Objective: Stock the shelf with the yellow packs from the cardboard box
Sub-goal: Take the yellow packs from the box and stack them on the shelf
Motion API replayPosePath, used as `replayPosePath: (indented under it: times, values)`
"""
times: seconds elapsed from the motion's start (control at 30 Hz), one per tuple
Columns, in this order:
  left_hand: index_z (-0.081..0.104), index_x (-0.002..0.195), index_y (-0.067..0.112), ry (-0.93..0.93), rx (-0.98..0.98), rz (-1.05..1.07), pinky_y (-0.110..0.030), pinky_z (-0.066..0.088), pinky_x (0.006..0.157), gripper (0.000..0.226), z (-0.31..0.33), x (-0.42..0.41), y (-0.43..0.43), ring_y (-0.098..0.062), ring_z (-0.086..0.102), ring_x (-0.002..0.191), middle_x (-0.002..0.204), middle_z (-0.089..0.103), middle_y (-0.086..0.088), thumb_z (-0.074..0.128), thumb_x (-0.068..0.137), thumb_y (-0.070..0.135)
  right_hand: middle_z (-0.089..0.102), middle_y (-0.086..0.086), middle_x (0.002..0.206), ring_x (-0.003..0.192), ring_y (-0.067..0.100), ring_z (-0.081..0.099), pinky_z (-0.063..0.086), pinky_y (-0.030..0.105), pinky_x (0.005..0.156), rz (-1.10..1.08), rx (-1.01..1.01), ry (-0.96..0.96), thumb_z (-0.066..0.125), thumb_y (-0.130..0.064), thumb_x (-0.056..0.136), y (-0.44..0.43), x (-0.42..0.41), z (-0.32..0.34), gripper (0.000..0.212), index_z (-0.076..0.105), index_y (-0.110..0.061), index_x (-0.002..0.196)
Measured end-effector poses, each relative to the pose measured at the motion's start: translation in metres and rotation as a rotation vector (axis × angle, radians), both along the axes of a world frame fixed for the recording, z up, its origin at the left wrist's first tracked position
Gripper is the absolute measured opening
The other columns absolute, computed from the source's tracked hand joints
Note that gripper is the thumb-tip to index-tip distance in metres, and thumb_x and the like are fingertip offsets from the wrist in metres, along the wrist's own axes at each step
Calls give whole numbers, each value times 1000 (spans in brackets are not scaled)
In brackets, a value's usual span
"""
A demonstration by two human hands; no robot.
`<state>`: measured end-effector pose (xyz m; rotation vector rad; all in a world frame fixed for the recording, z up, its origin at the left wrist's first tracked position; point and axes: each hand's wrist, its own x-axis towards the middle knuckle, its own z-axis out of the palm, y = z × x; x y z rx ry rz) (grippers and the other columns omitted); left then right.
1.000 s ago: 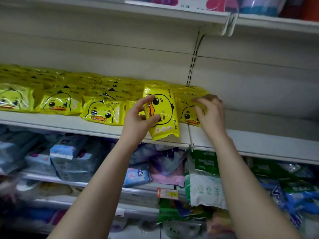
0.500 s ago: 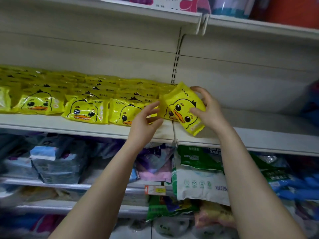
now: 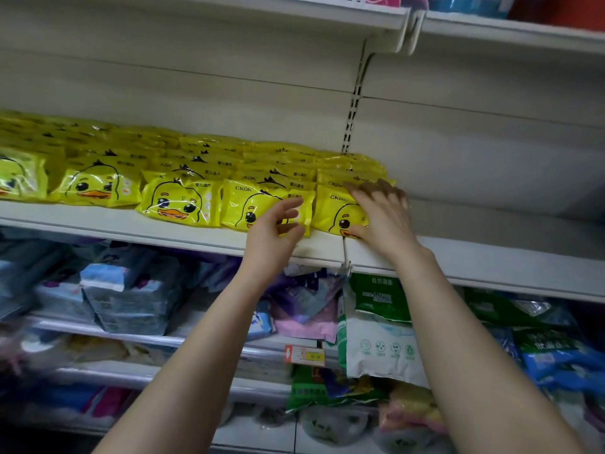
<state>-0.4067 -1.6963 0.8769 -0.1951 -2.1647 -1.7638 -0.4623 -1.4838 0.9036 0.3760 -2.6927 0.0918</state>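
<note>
The rightmost yellow duck pack (image 3: 330,213) lies flat on the shelf (image 3: 131,226) before the slotted upright (image 3: 352,126), long axis along the shelf edge, under the right hand (image 3: 379,214), its grip released and fingers spread on it, while the left hand (image 3: 275,229), loose and empty, hovers left of the upright.

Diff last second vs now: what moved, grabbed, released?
The yellow duck-print plastic pack went from the left hand to the right hand, tipped over, and now lies flat at the right end of the front row. The left hand let go and hovers open beside it; the right hand presses on it with straight fingers. The other yellow packs and white metal shelf stayed put.
</note>
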Motion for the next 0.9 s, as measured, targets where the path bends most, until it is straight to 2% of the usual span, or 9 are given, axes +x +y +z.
replayPosePath:
  times: [0.13,0.27,0.4,0.5,0.6,0.77,0.9]
  values:
    - [61,125,26,-10,10,-1,-14,49,75,42,-2,1,1,-7,66,94,111,63,2,64,88,4,29,2,158,148,32,13,6,47,118,-40,42,-9,71,-46,81,-2,-6,-1,87,21,-35,153]
    - [62,125,28,-7,-3,9,-16,49,74,43,-2,4,-1,-7,66,94,111,63,5,65,88,6,29,9,157,148,34,15,5,48,119,-43,-52,23,74,-40,81,-6,0,1,86,26,-30,152]
    - [61,126,25,13,11,32,-19,50,76,43,1,10,-9,-8,67,94,110,63,5,64,88,5,42,16,145,138,38,32,23,50,116,9,-221,204,74,-24,81,-22,14,-1,70,44,-20,144]
    - [62,124,27,30,23,51,-22,52,78,42,2,15,-22,-6,66,92,112,65,5,63,88,5,48,15,138,132,36,40,34,47,109,62,-358,278,71,-17,83,-46,27,0,53,56,-19,135]
    - [63,122,29,53,41,77,-23,52,78,40,1,23,-44,-1,65,87,109,66,8,63,89,7,52,11,133,127,31,43,39,43,104,141,-430,299,70,-14,84,-84,43,-1,46,62,-20,129]
    - [63,123,29,63,14,177,-28,53,81,38,-3,42,-109,-2,65,91,110,67,8,63,89,10,57,5,125,115,27,49,42,37,97,236,-491,267,69,-5,84,-164,66,-13,51,59,-20,132]
    - [65,116,31,34,21,263,-21,49,72,38,-8,66,-174,1,64,82,103,66,15,61,87,7,60,5,121,111,27,51,41,35,97,313,-528,217,67,-2,82,-238,82,-26,49,62,-18,129]
